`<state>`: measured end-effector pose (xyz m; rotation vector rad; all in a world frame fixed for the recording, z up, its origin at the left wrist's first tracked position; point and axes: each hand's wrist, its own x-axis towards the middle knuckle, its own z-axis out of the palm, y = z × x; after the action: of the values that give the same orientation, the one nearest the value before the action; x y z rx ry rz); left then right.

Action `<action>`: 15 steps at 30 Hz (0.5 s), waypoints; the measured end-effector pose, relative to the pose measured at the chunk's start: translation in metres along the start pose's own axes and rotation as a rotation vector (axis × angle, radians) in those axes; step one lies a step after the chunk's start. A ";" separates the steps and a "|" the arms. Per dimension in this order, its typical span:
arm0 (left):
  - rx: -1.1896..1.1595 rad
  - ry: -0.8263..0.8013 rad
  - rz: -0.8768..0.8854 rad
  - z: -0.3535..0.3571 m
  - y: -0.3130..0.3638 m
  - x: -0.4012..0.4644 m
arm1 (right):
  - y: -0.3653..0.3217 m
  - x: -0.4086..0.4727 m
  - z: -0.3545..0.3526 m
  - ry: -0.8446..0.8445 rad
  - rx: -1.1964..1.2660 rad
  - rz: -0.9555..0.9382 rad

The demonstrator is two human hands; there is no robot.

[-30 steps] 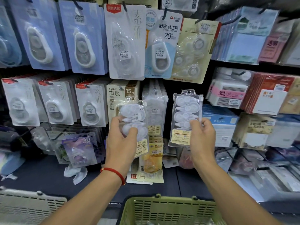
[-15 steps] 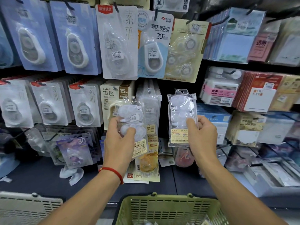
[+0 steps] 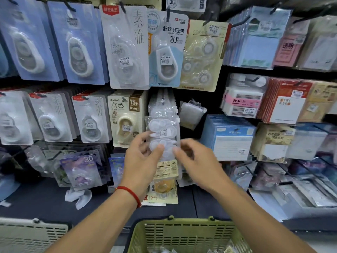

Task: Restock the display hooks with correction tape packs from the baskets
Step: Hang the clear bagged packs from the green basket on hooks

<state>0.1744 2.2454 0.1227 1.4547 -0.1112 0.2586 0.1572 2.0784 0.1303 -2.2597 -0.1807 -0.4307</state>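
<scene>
My left hand (image 3: 141, 159) pinches a clear correction tape pack (image 3: 164, 141) in front of the hanging row. My right hand (image 3: 197, 163), fingers loosely curled, is blurred beside it; contact unclear. The green basket (image 3: 145, 232) sits below.

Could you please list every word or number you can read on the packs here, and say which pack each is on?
"15M" and "BoBo": cream correction tape pack.
"20", "CORRECTION TAPE": light blue pack, top row.
"30": purple pack, lower left.
"30": white pack at the top edge.
"50": pink-banded sticky note pack.
Clear multi-pack held by the left hand, near the right hand: labels too blurred to read.
Price stickers: too small.
</scene>
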 end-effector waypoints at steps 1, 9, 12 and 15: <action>-0.003 -0.021 -0.004 0.001 0.000 -0.001 | 0.001 -0.001 0.004 -0.032 0.031 0.008; 0.109 -0.270 -0.015 0.012 0.002 -0.010 | 0.002 0.003 0.003 0.332 0.410 0.218; 0.122 -0.340 0.006 0.016 0.003 -0.015 | 0.004 0.004 0.000 0.416 0.448 0.234; 0.138 -0.349 0.027 0.017 0.003 -0.016 | 0.003 0.002 0.000 0.430 0.461 0.240</action>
<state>0.1593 2.2269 0.1243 1.6265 -0.4024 0.0319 0.1598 2.0768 0.1290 -1.6687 0.1947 -0.6575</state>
